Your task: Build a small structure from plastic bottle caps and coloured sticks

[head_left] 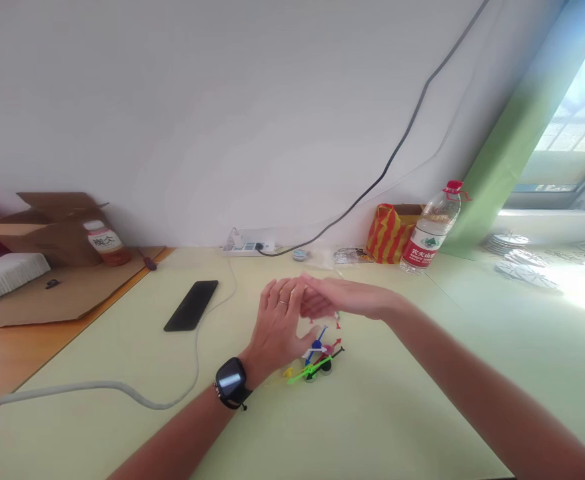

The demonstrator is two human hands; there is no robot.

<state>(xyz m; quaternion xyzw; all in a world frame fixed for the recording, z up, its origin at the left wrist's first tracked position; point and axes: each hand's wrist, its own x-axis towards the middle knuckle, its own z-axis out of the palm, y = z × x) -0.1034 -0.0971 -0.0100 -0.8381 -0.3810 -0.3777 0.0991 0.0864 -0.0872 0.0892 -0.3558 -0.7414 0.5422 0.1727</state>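
My left hand (280, 317) is over the table, back up, fingers stretched out and thumb apart; a ring and a dark wristwatch are on it. Coming in from the right, my right hand (342, 295) meets it at the fingertips, its fingers extended and partly hidden behind the left hand. Just below and between both hands lies a cluster of small coloured arrow pointers (317, 360) with round knobs, in blue, white, red, green, black and yellow. A few red bits (338, 325) show under the right hand. Neither hand visibly grips a pointer; the space behind the fingers is hidden.
A black phone (191, 305) lies left, beside a grey cable (122, 387). Along the wall stand a power strip (250, 248), a striped bag (387, 235) and a large water bottle (430, 230). A cardboard box (65, 230), drink bottle (106, 243) and white stack (10, 275) sit far left.
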